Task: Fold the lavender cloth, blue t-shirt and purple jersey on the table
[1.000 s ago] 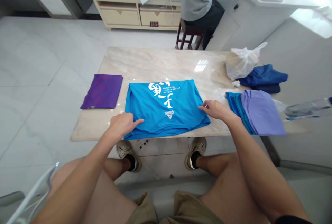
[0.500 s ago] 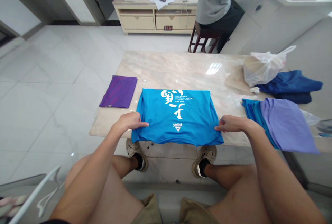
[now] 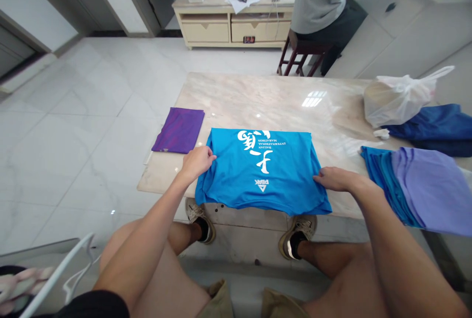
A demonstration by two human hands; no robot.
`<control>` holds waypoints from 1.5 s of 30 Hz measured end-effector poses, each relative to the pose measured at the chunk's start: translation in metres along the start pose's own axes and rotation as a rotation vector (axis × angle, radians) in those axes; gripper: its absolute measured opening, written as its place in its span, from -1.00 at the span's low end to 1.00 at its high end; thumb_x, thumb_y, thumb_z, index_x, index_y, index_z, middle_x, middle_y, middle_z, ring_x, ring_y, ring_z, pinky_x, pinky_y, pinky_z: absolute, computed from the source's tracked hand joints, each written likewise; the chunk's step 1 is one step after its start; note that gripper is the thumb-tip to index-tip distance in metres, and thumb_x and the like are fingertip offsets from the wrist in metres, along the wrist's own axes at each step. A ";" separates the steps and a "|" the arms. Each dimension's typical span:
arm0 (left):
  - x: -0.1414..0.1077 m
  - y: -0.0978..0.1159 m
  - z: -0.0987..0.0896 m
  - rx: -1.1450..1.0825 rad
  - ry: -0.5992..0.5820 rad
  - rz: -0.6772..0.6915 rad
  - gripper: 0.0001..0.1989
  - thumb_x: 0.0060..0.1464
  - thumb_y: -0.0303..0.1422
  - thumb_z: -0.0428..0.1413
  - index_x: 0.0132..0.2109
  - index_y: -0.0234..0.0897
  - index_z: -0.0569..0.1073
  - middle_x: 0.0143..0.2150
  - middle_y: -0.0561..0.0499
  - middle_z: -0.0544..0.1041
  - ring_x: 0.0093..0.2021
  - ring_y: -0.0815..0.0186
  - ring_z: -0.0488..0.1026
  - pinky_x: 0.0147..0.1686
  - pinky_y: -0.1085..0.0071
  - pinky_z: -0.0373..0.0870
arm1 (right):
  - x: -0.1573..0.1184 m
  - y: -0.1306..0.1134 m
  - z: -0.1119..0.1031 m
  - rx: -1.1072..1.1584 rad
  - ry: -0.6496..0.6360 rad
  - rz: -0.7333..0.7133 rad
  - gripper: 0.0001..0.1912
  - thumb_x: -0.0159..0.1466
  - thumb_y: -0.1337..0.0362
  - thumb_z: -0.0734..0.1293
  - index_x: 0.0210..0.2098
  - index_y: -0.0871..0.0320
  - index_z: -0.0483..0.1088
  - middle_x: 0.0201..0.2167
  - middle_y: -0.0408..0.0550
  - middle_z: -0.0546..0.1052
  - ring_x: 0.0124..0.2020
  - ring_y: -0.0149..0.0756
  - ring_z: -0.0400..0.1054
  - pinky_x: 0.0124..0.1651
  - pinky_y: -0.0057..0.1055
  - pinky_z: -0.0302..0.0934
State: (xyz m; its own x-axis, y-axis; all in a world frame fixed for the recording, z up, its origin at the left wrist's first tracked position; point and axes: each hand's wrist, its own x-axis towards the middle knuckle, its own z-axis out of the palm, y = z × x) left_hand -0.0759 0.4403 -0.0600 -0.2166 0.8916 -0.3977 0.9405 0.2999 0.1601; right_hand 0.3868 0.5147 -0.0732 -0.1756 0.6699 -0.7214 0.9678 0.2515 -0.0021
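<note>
The left grip (image 3: pixel 197 163) and right grip (image 3: pixel 334 179) lie open and flat on the edges of a blue T-shirt (image 3: pixel 265 175), which sits squared, apparently already folded, at the near edge of the marble worktop (image 3: pixel 265 101). A folded purple shirt (image 3: pixel 178 130) lies beside it; a lilac-and-teal clothes pile (image 3: pixel 427 190) remains at right.

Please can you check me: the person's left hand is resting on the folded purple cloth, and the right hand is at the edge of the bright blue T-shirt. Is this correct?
Not quite. The left hand rests on the bright blue T-shirt, not on the folded purple cloth, as the head view shows. The right hand is at that T-shirt's edge, as you said.
</note>
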 end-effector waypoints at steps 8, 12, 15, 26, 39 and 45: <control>0.009 -0.003 -0.018 -0.129 0.152 -0.054 -0.61 0.43 -0.01 0.08 0.09 -0.15 0.63 0.09 -0.16 0.76 0.10 -0.07 0.68 -0.06 0.19 0.53 | -0.007 -0.017 -0.023 -0.045 0.034 0.085 -0.46 0.57 0.16 0.16 0.16 0.35 0.66 0.21 0.46 0.65 0.28 0.23 0.58 0.30 -0.04 0.40; -0.002 0.032 -0.007 -0.183 0.427 0.184 -0.73 0.48 -0.22 0.04 0.13 -0.18 0.55 0.13 -0.16 0.72 0.11 -0.01 0.65 0.04 0.15 0.51 | -0.011 -0.019 -0.026 0.003 0.152 0.193 -0.42 0.61 0.06 0.11 0.28 0.31 0.55 0.27 0.46 0.61 0.32 0.25 0.55 0.29 -0.01 0.39; -0.025 0.069 0.016 -0.143 0.429 0.483 -0.76 0.54 -0.30 -0.01 0.06 -0.21 0.56 0.06 -0.18 0.70 0.08 0.02 0.62 0.05 0.13 0.47 | -0.011 -0.017 -0.022 0.064 0.244 0.271 -0.38 0.63 -0.02 0.12 0.31 0.35 0.47 0.24 0.51 0.61 0.30 0.29 0.55 0.25 0.00 0.38; -0.108 0.198 0.081 -0.074 0.007 0.821 -0.84 0.49 -0.24 0.19 0.03 -0.23 0.57 0.03 -0.14 0.68 0.07 0.01 0.60 0.00 0.16 0.42 | 0.003 -0.006 -0.001 0.334 0.346 0.184 -0.55 0.46 -0.10 0.46 -0.04 0.20 0.63 -0.03 0.24 0.74 0.03 0.03 0.65 -0.03 -0.33 0.35; -0.052 0.260 0.104 -0.710 -0.172 0.226 -0.55 0.20 0.07 0.37 -0.13 -0.24 0.56 -0.15 -0.23 0.73 -0.05 -0.09 0.67 -0.22 0.26 0.38 | 0.005 -0.045 -0.022 0.998 0.226 -0.030 -0.70 0.34 0.23 0.51 -0.44 0.09 0.38 -0.61 -0.09 0.55 -0.48 -0.17 0.61 -0.47 -0.46 0.34; -0.035 0.247 0.099 -1.013 -0.257 0.120 -0.80 0.19 -0.27 0.29 -0.36 -0.22 0.50 -0.44 0.02 0.57 -0.36 0.23 0.51 -0.33 0.38 0.34 | 0.022 -0.022 -0.020 0.884 0.374 -0.117 -0.82 0.43 0.35 0.33 -0.03 0.16 0.56 -0.10 0.17 0.72 -0.13 -0.01 0.67 -0.04 -0.18 0.57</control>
State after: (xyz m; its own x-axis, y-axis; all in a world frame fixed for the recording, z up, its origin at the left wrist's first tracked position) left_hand 0.1898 0.4492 -0.0956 0.0374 0.8709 -0.4901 0.2676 0.4638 0.8445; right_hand 0.3585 0.5377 -0.0756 -0.1773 0.8916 -0.4166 0.6999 -0.1834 -0.6903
